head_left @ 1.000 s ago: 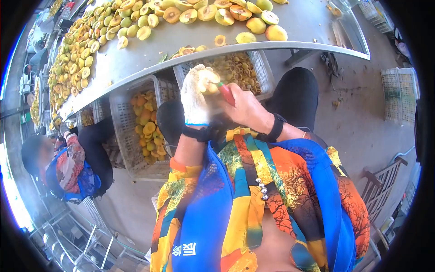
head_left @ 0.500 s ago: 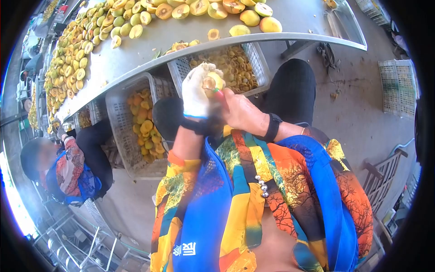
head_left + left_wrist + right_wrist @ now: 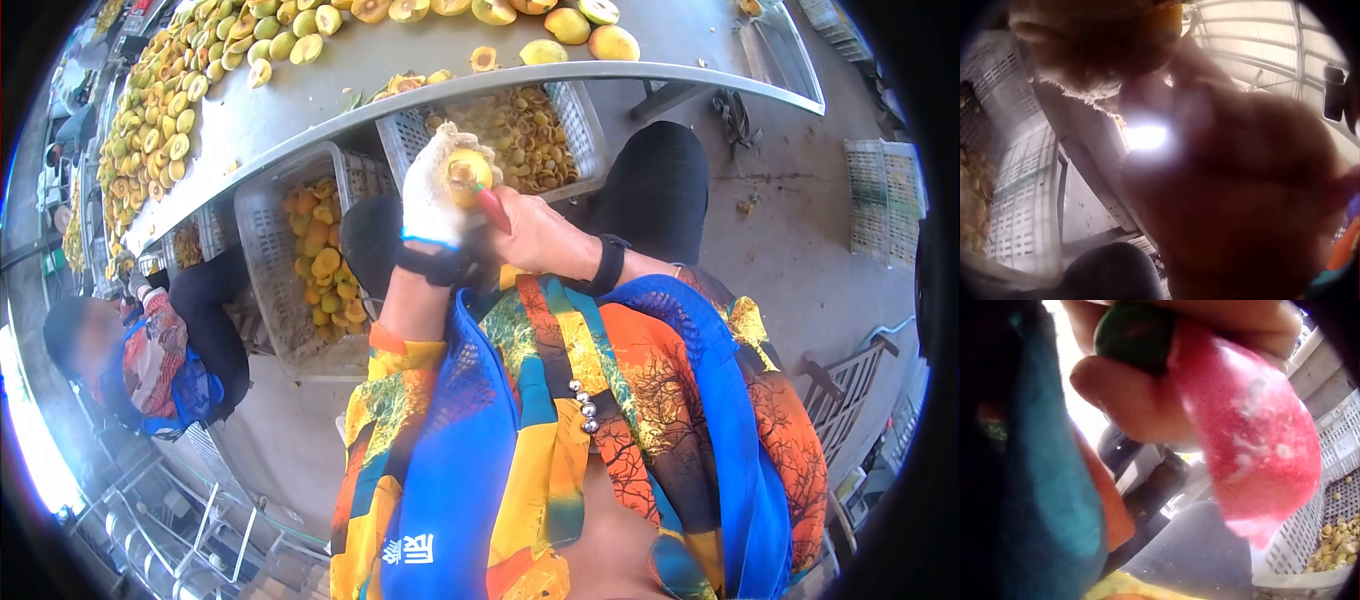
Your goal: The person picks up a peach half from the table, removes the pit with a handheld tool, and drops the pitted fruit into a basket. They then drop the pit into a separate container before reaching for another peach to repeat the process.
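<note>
The gloved left hand [image 3: 432, 200] curls round a cut fruit [image 3: 466, 176], held up before the table [image 3: 400, 60] edge. The right hand [image 3: 540, 240] grips a red tool [image 3: 493, 210], its tip at the fruit's middle. The stone seems not yet out. The pile [image 3: 160, 130] on the table looks largely unworked.

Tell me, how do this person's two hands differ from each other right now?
The left hand wears a white knitted glove, while the right hand is bare. The left hand grips a yellow fruit; the right hand grips a red-handled tool whose tip meets that fruit. Both hands carry a black wrist strap and are held close together, just below the table edge.
</note>
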Motion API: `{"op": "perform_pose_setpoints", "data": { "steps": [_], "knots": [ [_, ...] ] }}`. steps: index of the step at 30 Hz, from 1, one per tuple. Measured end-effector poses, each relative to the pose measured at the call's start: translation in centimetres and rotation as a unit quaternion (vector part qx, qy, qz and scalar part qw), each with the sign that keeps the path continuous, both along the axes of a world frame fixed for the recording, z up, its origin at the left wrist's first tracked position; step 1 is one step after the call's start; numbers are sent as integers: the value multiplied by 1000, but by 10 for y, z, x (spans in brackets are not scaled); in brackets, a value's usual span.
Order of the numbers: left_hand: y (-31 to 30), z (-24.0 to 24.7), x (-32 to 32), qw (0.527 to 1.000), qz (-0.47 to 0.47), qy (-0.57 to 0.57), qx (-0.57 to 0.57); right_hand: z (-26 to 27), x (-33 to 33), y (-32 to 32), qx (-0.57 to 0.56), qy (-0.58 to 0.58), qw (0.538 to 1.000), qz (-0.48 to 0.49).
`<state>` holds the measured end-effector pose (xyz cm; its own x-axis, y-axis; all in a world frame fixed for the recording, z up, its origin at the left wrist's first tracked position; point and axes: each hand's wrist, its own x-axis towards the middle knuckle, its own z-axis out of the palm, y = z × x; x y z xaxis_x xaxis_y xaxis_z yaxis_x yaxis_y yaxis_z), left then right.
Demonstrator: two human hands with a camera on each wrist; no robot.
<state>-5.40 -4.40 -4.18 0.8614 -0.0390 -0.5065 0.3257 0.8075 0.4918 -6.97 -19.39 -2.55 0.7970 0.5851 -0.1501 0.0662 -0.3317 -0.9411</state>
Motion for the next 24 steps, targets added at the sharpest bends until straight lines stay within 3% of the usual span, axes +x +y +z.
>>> {"op": "perform_pose_setpoints", "data": {
  "steps": [3, 4, 6, 7, 9, 12, 15, 17, 18, 19, 20, 23, 24],
  "knots": [
    [-18, 13, 0, 945, 94, -83, 302, 30, 3, -4, -18, 177, 984, 6],
    [-22, 14, 1, 928, 113, -89, 343, 29, 3, -5, -17, 210, 977, 8],
    [-21, 13, 6, 945, 82, -72, 307, 27, 5, -5, -15, 275, 961, 15],
    [-18, 13, 7, 953, 68, -61, 290, 18, 3, -5, -2, 229, 973, 18],
    [-1, 6, 10, 991, -82, -12, 107, 9, 0, -1, 27, 138, 990, 26],
    [2, 7, 4, 950, -89, -144, 263, 15, 3, -7, 46, 169, 983, 53],
    [-3, 22, 3, 929, -48, -114, 350, 22, 16, -10, 42, 359, 928, 87],
    [-4, 20, 4, 910, -35, -120, 395, 27, 18, -11, 85, 423, 897, 95],
    [0, 17, 5, 966, -70, -129, 213, 33, 19, -13, 96, 447, 883, 105],
    [3, 15, 7, 986, -101, -134, 22, 36, 20, -14, 106, 470, 868, 116],
    [-4, 12, -1, 993, -51, -87, 66, 37, 18, -14, 115, 487, 858, 119],
    [-3, 15, 4, 977, -75, -155, 127, 33, 20, -16, 139, 537, 824, 116],
    [-9, 14, 9, 970, -29, -117, 213, 26, 23, -16, 144, 560, 808, 112]
  ]
}}
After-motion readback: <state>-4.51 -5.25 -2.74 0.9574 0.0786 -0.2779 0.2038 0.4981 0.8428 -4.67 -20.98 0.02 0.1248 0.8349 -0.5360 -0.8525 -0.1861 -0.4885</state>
